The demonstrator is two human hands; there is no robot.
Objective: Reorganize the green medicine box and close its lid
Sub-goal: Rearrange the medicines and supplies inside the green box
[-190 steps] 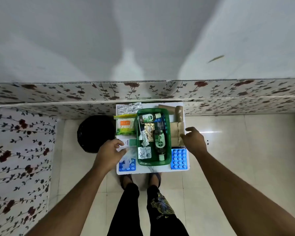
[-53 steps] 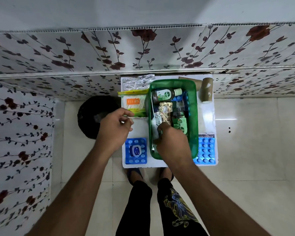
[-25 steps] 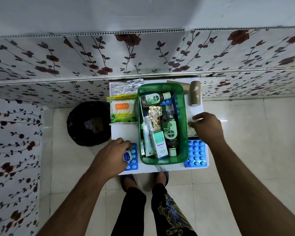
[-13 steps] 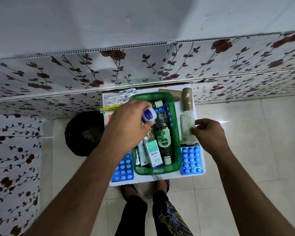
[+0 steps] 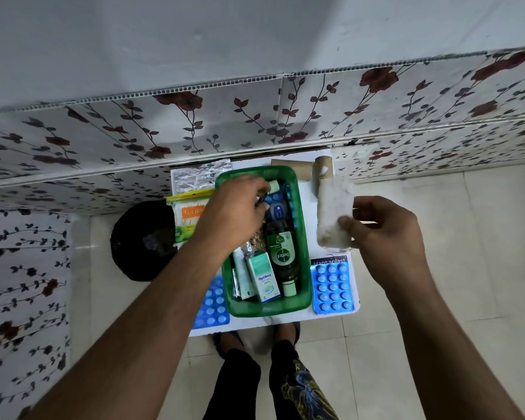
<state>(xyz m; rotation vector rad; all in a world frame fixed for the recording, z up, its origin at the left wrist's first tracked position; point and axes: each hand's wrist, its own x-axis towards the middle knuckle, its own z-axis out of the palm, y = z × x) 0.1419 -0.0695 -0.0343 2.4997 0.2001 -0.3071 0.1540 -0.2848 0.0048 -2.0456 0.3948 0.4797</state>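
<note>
The green medicine box (image 5: pixel 304 237) stands lidless in the middle of a small white table (image 5: pixel 306 192). It holds a Dettol bottle (image 5: pixel 282 253), an Optibex carton (image 5: pixel 264 278), pill strips and a small blue jar (image 5: pixel 279 212). My left hand (image 5: pixel 234 209) reaches into the box's far end, fingers bent, with the jar lying just off its fingertips. My right hand (image 5: pixel 382 234) holds a white gauze roll (image 5: pixel 334 219) in the air to the right of the box. No lid is visible.
Blue blister packs lie right (image 5: pixel 332 286) and left (image 5: pixel 212 304) of the box. A cotton-bud pack (image 5: pixel 188 216), a silver foil strip (image 5: pixel 194 177) and cardboard tubes (image 5: pixel 291 169) sit along the far side. A black bin (image 5: pixel 140 241) stands on the floor left.
My left hand picked the small blue jar off the left blister pack, carried it over the box and set it inside. My right hand lifted the gauze roll off the table.
</note>
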